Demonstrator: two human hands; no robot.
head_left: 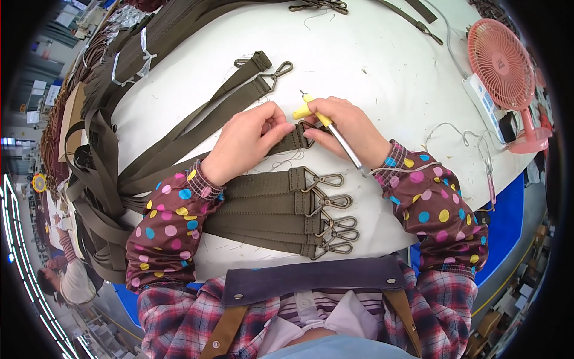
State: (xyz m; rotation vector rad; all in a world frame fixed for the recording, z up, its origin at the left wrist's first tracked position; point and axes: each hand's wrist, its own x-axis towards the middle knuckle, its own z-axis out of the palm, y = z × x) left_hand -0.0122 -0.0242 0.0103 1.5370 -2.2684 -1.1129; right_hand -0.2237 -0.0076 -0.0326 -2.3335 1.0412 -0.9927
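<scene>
My right hand (350, 128) grips a soldering-iron-like pen tool (344, 143) with a yellow-wrapped front, a silver barrel and a cord at its rear. Its thin tip points away from me. The lower fingers of that hand touch the metal ring of a dark olive webbing strap (292, 141). Just left of it, my left hand (248, 140) has thumb and fingers pinched together over the strap's end; what lies between them is hidden. Beyond rests another strap (239, 93) with a snap hook (278, 75). Nearer me, several finished-looking straps (263, 206) lie stacked, their hooks (335, 221) facing right.
A pink fan (501, 63) stands at the right, beside a white power strip (483, 107). Thin wires cross the white table (382, 72) there. Bundled webbing (101, 155) heaps along the left, and hooks (320, 6) lie at the far edge. A person (69, 281) sits at lower left.
</scene>
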